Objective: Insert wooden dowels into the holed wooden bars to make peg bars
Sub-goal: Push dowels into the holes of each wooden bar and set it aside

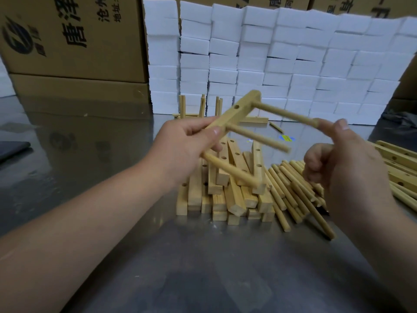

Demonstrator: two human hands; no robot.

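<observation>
Head view showed the job well under way on one piece, with plenty left. Just above the middle of the frame the left hand (187, 145) held a holed bar (239, 110) off the table, thumb and fingers curled round its lower end, the bar slanting up to the right. Three pegs stood in it. The top dowel (286, 114) was by the bar's upper end, the middle dowel (257, 137) sat below it, and a lower dowel (228, 168) came out under the hand. One empty hole (236, 107) showed between the top two pegs, so I judged this bar one peg short.

The right hand (343, 163), at centre right, pinched the free tip of the top dowel between thumb and forefinger, its other fingers curled in. It looked to be seating or testing that peg.

Below the hands lay a pile of bare holed bars (216, 195), with loose dowels (293, 190) just beside it on the metal table (203, 267). More bars (397, 159) lay at the right edge. A few finished peg bars (198, 107) stood behind, against the white blocks (293, 64). Most of the stock seemed unassembled.
</observation>
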